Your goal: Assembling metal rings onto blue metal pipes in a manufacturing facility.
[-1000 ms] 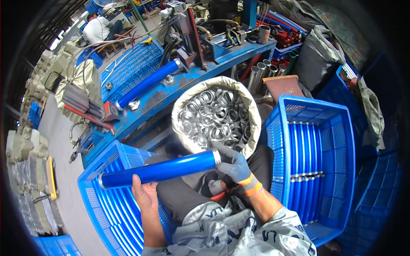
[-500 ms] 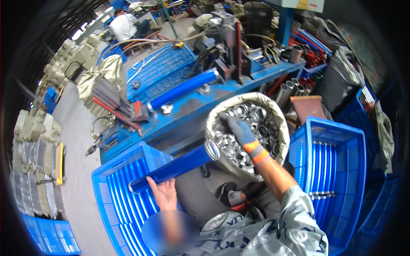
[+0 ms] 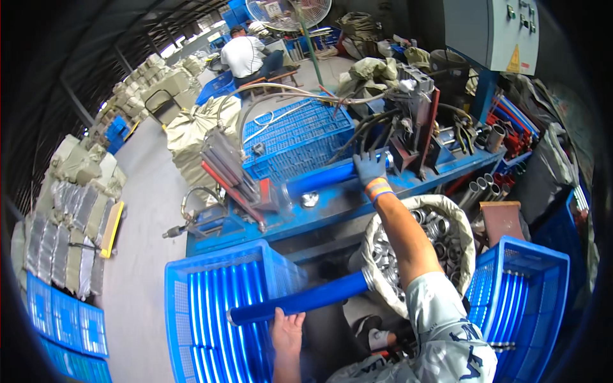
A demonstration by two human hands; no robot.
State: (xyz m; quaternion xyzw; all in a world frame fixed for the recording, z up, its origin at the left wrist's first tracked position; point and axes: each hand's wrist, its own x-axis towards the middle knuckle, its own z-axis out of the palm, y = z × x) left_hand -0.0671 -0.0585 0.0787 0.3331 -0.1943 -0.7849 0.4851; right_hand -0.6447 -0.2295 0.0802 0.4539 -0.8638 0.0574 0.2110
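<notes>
My bare left hand (image 3: pixel 288 330) holds a long blue tube (image 3: pixel 300 300) from below, near its left end. The tube slants up to the right, its far end at the rim of a cloth sack (image 3: pixel 471 246) of metal ring fittings (image 3: pixel 454 241). My right hand (image 3: pixel 369 168), in a grey-blue glove with an orange cuff, is on the right end of a second blue tube (image 3: pixel 319 179), its fingers over the top. That tube lies along a blue metal workbench (image 3: pixel 287 220) between two metal fixtures, the left one (image 3: pixel 262 198) and the right one (image 3: pixel 408 143).
A blue crate (image 3: pixel 174 306) of blue tubes stands at left, another crate (image 3: pixel 559 300) at right. Behind the bench sits a blue mesh crate (image 3: pixel 300 143) with hoses. A grey control box (image 3: pixel 488 32) hangs upper right. A person (image 3: pixel 246 56) sits far back near a fan (image 3: pixel 288 11).
My right hand has left the sack of fittings and reached forward to the tube on the bench. My left hand still holds its tube. The view has shifted, showing more of the background.
</notes>
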